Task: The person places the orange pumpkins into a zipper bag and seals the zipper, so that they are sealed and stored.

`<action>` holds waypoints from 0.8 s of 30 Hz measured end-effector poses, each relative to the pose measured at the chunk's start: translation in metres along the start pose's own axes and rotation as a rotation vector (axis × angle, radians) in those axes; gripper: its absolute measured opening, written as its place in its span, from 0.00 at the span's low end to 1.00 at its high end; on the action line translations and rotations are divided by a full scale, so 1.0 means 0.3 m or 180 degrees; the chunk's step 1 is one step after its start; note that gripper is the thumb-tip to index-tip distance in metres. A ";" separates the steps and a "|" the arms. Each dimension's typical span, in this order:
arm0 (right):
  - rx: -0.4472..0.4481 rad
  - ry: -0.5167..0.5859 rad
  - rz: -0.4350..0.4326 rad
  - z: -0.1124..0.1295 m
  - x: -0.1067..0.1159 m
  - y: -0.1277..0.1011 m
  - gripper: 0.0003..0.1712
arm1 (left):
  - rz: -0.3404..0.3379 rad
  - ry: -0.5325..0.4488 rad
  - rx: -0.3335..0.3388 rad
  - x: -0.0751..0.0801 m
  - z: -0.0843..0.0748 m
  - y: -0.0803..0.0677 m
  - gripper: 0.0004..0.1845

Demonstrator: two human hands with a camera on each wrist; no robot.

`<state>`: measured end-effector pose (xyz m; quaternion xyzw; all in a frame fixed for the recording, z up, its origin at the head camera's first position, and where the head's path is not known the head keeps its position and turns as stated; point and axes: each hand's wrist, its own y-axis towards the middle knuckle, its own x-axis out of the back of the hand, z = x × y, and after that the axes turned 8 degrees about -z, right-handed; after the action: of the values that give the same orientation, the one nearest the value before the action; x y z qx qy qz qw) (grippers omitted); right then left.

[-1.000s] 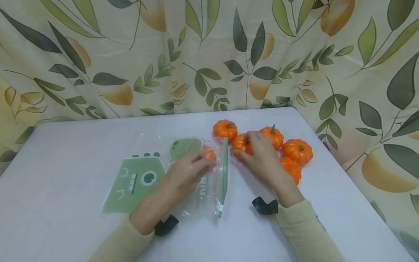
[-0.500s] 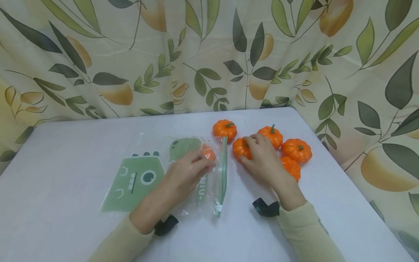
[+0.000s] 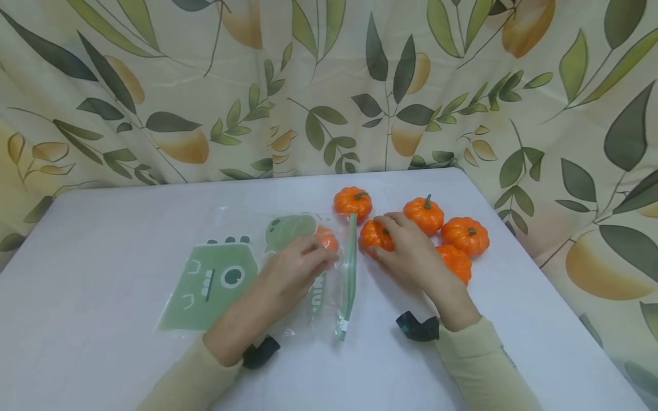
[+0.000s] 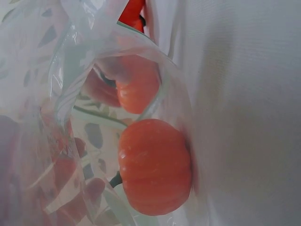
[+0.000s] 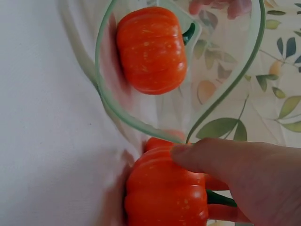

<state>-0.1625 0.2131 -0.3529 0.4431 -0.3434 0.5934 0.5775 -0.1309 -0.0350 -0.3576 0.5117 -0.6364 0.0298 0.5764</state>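
A clear zip bag (image 3: 221, 285) with green cartoon prints lies on the white table, its green-edged mouth facing right. My left hand (image 3: 290, 274) pinches the bag's upper layer near that mouth, which gapes in the right wrist view. Inside sits one small orange pumpkin (image 5: 151, 51) with a green stem, partly covered by the left hand in the head view. Just outside the mouth, my right hand (image 3: 413, 254) grips another orange pumpkin (image 3: 376, 238), thumb (image 5: 197, 155) on one side and fingers on the other. The held pumpkin appears to rest on the table.
Several more orange pumpkins stand at the right: one behind the bag's mouth (image 3: 352, 204), one farther back (image 3: 424, 214), one near the right edge (image 3: 465, 237) and one beside the right wrist (image 3: 455, 264). A leaf-patterned curtain (image 3: 319, 85) hangs behind the table.
My right hand has moved slightly left and toward me with its pumpkin, closer to the bag's mouth. The left hand and bag have stayed almost still.
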 end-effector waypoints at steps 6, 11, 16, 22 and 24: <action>0.0149 0.0149 -0.0071 0.000 0.011 -0.005 0.31 | -0.0040 -0.0005 -0.0040 0.001 0.004 0.000 0.14; 0.0392 0.0363 -0.0032 0.011 0.041 -0.022 0.29 | -0.0069 0.0011 -0.0082 0.004 0.005 0.003 0.12; 0.0463 0.0446 0.0165 0.023 0.071 -0.040 0.30 | -0.0060 0.0013 -0.0071 0.009 0.001 0.007 0.12; 0.0577 0.0582 0.0341 0.036 0.052 -0.051 0.31 | -0.0088 -0.0054 -0.0061 0.007 0.001 0.008 0.13; 0.0611 0.0651 0.0375 0.038 0.032 -0.054 0.32 | -0.0107 -0.0098 -0.0064 0.004 0.002 0.006 0.12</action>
<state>-0.1443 0.2078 -0.3414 0.4127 -0.2499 0.6984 0.5286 -0.1324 -0.0353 -0.3558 0.5168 -0.6368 0.0058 0.5721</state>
